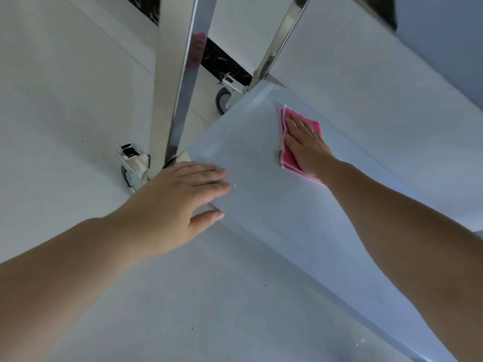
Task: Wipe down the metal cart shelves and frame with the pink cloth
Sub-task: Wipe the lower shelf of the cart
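Wiping the cart's bottom shelf (pixel 256 194). Pressing the folded pink cloth (pixel 312 124) flat against the shelf with the right hand (pixel 307 147), fingers (pixel 298 124) straight and close together, laid on top of the cloth rather than curled round it. Working at the back corner of the shelf's short end, just below the foot of the far upright (pixel 277 43), fingertips aimed at that short edge.

Bracing with the left hand (pixel 177 202) on the front corner of the same end of the shelf, palm down, fingers straight and together, thumb against the shelf's side edge, clamped on nothing, just beside the near upright (pixel 180 87) and its caster (pixel 130 165).

Long axis of the shelf: away from both hands, toward the person's right. Judging by that, next a drag of the cloth back along the shelf, done by the right hand, the only one touching it.

No container in view on or beside the shelf.
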